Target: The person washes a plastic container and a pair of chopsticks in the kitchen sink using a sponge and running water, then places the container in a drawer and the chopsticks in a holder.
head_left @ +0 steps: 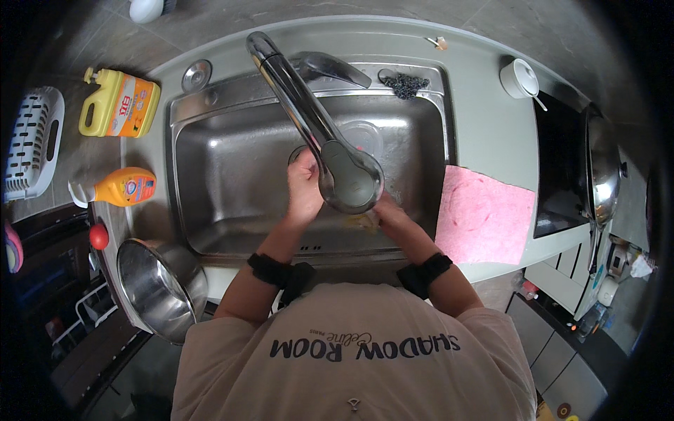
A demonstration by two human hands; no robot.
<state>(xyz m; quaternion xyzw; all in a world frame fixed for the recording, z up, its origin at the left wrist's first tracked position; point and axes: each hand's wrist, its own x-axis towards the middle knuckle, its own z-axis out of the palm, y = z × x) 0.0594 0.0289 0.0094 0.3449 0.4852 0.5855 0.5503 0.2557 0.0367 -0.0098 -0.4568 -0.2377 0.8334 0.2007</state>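
Both forearms reach into a stainless steel sink (231,152), under the chrome faucet (295,100), whose broad head (352,181) hides the space between the hands. My left hand (306,181) is left of the faucet head with its fingers curled; the dark curved rim of some object (297,153) shows beside them, and whether the hand grips it is unclear. My right hand (388,210) is at the head's lower right, its fingers mostly hidden. Beyond the hands, a clear round shape (368,134) lies in the sink. Something yellowish (363,221) is near the right hand, low in the basin.
A steel pot (158,289), an orange bottle (126,187) and a yellow jug (120,102) stand left. A pink cloth (484,216) lies right of the sink. A mesh scrubber (405,85) rests on the back rim; a white cup (519,79) stands back right, near a lidded pan (603,173).
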